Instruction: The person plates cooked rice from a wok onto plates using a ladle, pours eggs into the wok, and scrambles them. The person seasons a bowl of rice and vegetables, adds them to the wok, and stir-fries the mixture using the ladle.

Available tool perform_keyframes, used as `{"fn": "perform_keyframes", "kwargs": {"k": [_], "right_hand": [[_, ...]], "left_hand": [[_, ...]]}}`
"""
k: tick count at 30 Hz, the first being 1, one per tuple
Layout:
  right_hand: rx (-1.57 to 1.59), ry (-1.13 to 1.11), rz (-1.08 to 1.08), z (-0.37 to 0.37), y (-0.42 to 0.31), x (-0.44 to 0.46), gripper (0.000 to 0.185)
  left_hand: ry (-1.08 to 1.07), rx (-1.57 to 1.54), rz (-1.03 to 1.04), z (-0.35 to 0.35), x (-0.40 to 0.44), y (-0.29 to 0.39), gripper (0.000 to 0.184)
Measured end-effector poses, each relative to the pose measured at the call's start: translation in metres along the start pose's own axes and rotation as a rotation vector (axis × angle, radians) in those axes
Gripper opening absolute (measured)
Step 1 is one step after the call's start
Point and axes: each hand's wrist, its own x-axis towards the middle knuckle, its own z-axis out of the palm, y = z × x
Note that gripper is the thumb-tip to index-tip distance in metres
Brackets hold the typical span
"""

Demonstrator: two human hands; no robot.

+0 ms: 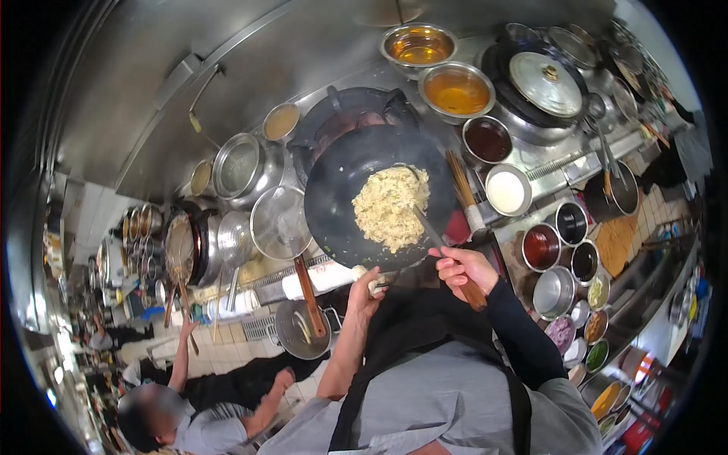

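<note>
A large black wok (330,182) is tilted toward me in front of the burner. Pale yellow fried rice (388,208) with green bits lies heaped in it. My left hand (367,294) is closed on a folded cloth (376,283) at the wok's near rim. Wrapped round the wooden handle of a ladle (434,230) are the fingers of my right hand (464,271). The ladle's metal shaft runs into the rice, which mostly hides its head.
Bowls of amber liquid (457,89) stand behind the wok. A bamboo brush (464,186) and sauce pots (487,140) are at its right. Left are a strainer (279,220) and a steel pot (241,171). A co-worker (220,413) works at lower left.
</note>
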Motion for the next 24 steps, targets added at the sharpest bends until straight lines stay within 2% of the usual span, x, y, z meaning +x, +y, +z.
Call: {"fn": "perform_keyframes", "kwargs": {"k": [2, 3, 6, 11, 13, 15, 16, 18, 21, 23, 24], "right_hand": [[0.125, 0.017, -0.013, 0.009, 0.017, 0.011, 0.028], [0.096, 0.001, -0.094, -0.003, 0.006, -0.01, 0.028], [0.337, -0.13, -0.09, 0.007, 0.08, -0.003, 0.025], [0.198, -0.115, -0.305, -0.008, 0.171, -0.032, 0.026], [0.217, -0.137, -0.37, -0.014, 0.212, -0.057, 0.024], [0.192, -0.058, -0.46, -0.022, 0.26, -0.081, 0.026], [0.173, -0.026, -0.509, -0.031, 0.28, -0.092, 0.027], [0.103, 0.048, -0.63, -0.057, 0.315, -0.11, 0.028], [0.245, 0.042, -0.724, -0.063, 0.384, -0.111, 0.027], [0.335, 0.096, -0.787, -0.056, 0.41, -0.112, 0.027], [0.377, 0.037, -0.852, -0.086, 0.414, -0.112, 0.027]], "left_hand": [[0.047, 0.037, -0.04, 0.008, -0.013, 0.03, 0.024], [-0.103, -0.02, -0.035, 0.026, 0.031, -0.003, 0.021], [-0.083, 0.1, -0.018, -0.032, 0.023, 0.035, 0.015], [-0.175, 0.28, 0.149, -0.005, -0.015, 0.07, 0.013], [-0.198, 0.419, 0.164, -0.017, -0.039, 0.076, 0.014], [-0.203, 0.558, 0.155, -0.043, -0.069, 0.068, 0.024], [-0.246, 0.617, 0.148, -0.044, -0.087, 0.064, 0.021], [-0.365, 0.72, 0.034, -0.059, -0.08, 0.049, 0.007], [-0.402, 0.94, -0.187, -0.065, -0.108, 0.062, 0.01], [-0.45, 1.017, -0.352, -0.062, -0.094, 0.061, 0.015], [-0.516, 1.014, -0.409, -0.045, -0.081, 0.034, 0.017]]}}
